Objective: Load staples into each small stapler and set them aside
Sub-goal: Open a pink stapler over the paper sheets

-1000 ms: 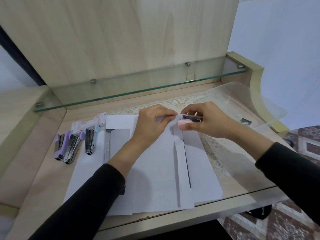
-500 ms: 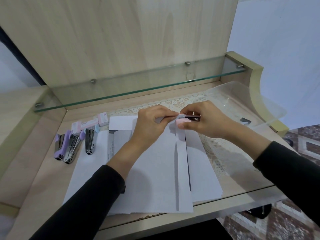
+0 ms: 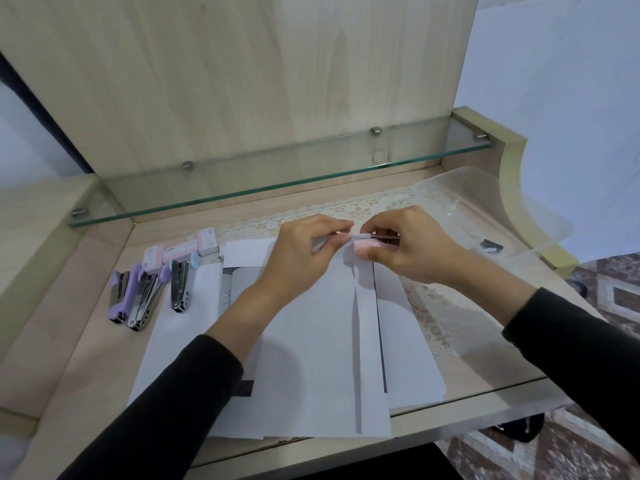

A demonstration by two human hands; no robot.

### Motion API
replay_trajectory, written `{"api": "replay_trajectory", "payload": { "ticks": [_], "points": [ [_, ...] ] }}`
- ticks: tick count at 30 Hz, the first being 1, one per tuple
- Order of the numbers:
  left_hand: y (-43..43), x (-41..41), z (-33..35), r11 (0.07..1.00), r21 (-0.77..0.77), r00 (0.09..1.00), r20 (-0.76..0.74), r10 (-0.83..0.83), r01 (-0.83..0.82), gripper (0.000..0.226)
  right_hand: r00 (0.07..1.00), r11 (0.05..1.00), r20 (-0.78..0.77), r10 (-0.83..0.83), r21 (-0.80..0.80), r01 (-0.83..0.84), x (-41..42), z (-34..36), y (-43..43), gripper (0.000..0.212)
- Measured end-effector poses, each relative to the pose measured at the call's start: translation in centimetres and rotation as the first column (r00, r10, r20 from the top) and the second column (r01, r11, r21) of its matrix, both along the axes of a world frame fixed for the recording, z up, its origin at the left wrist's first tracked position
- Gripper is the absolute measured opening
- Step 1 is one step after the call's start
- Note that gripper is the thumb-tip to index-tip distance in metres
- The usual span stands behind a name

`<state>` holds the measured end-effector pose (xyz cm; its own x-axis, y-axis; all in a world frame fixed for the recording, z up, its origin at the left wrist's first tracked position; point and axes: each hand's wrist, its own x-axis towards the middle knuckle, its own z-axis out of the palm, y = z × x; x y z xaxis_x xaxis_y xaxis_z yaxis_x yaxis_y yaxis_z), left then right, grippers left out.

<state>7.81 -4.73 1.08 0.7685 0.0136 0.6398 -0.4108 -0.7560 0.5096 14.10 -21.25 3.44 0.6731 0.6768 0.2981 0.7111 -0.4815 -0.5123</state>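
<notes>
Right hand (image 3: 412, 247): closed around a pink stapler (image 3: 363, 244), held above the white paper sheets (image 3: 311, 341), mid-surface.
Left hand (image 3: 304, 251): fingertips pinched at the stapler's left end; whether they hold anything cannot be told.
Far left: three staplers (image 3: 149, 292) lying beside the staple boxes (image 3: 206, 241).

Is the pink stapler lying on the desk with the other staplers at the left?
No, the pink stapler is held in the right hand, apart from the staplers at the left.
</notes>
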Motion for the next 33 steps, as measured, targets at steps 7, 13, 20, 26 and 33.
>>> {"api": "replay_trajectory", "payload": {
  "ticks": [7, 13, 20, 26, 33],
  "points": [
    [0.8, 0.0, -0.2, 0.999, 0.04, 0.999, -0.041, 0.007, -0.006, 0.018, 1.0, 1.0, 0.015, -0.012, -0.002, 0.012, 0.1, -0.7, 0.3, 0.025],
    [1.4, 0.0, -0.2, 0.998, 0.052, 0.997, -0.059, 0.051, -0.048, 0.018, 0.996, 1.0, -0.094, 0.006, -0.007, -0.006, 0.1, -1.2, -0.2, 0.031],
    [1.8, 0.5, -0.4, 0.989, -0.087, 0.972, -0.214, 0.099, -0.12, 0.021, 0.993, 0.999, -0.11, -0.037, -0.006, 0.037, 0.1, -0.7, -1.6, 0.028],
    [1.6, 1.4, -1.2, 0.984, -0.118, 0.942, -0.322, 0.092, -0.137, 0.022, 0.988, 0.992, -0.117, -0.097, -0.093, 0.086, 0.3, -1.1, -2.3, 0.034],
    [1.5, 1.1, -1.5, 0.981, 0.046, 0.913, -0.359, 0.195, -0.191, 0.034, 0.976, 0.973, -0.125, -0.18, -0.165, 0.159, -0.4, -2.8, -2.6, 0.04]
  ]
}}
